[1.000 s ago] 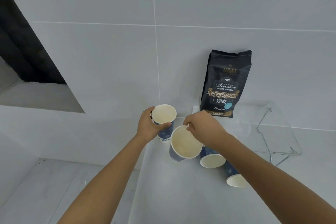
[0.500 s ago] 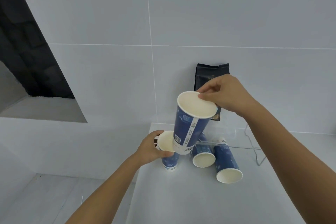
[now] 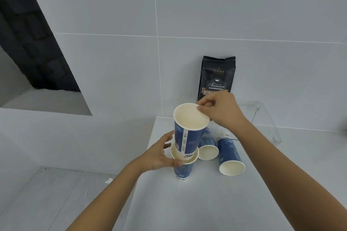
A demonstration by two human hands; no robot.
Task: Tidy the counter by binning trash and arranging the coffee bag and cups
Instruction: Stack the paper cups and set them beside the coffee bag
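Right hand [image 3: 222,111] pinches the rim of a tall blue paper cup [image 3: 188,131], its base sitting inside another blue paper cup [image 3: 183,168] that the left hand [image 3: 159,154] grips on the white counter [image 3: 206,202], near its left edge.

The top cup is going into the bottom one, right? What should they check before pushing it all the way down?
1. Top cup held firmly: ok, the right hand pinches its rim.
2. Bottom cup upright and steadied: ok, the left hand wraps it just under its rim.
3. Top cup's base inside the bottom rim: ok, already started in.
4. Cups lined up straight: not ok, the top cup leans slightly.
5. Both cups empty: top ok; bottom cannot tell, it is covered.
6. Space around: ok, the two lying cups and coffee bag sit clear behind.
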